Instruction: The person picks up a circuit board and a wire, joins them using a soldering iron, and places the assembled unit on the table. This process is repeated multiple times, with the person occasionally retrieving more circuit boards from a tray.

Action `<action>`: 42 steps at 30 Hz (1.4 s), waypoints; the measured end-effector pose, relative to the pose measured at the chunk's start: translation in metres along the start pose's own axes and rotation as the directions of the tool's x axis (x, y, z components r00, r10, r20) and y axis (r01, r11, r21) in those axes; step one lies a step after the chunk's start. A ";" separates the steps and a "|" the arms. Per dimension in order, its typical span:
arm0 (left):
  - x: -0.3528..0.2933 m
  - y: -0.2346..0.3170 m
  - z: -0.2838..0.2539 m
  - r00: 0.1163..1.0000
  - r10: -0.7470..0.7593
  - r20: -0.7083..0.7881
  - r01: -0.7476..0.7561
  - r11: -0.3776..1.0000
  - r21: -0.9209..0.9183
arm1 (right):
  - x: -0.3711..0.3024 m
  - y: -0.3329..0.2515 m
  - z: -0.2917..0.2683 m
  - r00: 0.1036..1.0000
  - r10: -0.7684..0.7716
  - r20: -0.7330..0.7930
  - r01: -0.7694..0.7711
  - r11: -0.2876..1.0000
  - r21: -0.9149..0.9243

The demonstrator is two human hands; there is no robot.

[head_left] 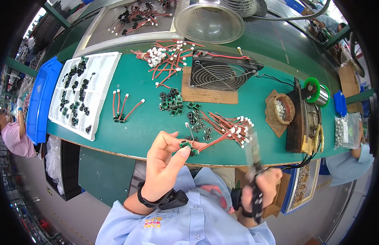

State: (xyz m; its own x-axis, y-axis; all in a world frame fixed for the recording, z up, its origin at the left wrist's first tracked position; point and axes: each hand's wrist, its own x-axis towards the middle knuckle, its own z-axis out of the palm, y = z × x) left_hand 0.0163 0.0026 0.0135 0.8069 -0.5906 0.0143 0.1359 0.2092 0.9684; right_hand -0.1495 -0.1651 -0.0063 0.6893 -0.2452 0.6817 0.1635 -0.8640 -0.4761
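My left hand pinches a small green circuit board between thumb and fingertips, just above the table's near edge. Beside its fingertips, red and black wires run toward a bundle of cables with white plugs. My right hand is wrapped round a dark hand-held tool, held upright; motion blurs its upper end, so its kind is unclear. Small boards with black parts lie just beyond my left hand, and a denser cluster of them sits farther back.
A black fan with a wire guard stands on cardboard. To the right are a round dish, a dark box-like unit and a green-rimmed wire spool. A white tray and a blue bin stand left. Other people sit at both sides.
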 end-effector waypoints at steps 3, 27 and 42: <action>0.000 0.002 0.001 1.000 -0.028 -0.009 0.028 0.998 -0.060 | -0.002 0.027 0.013 0.913 0.278 -0.299 -0.322 0.941 -0.108; 0.004 -0.013 -0.133 0.800 0.450 -0.398 0.283 0.302 0.910 | 0.026 0.028 0.063 0.949 0.316 0.005 -0.297 0.896 -0.329; 0.000 -0.007 0.016 0.956 0.073 0.285 -0.216 0.832 0.511 | 0.011 -0.011 0.039 0.866 0.444 0.228 -0.498 0.733 0.464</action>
State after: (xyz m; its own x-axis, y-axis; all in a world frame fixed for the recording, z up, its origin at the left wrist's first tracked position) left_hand 0.0059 -0.0117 0.0108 0.6169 -0.7716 0.1553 -0.3552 -0.0969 0.9298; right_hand -0.1159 -0.1410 -0.0150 0.8310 -0.4957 0.2522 0.1040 -0.3070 -0.9460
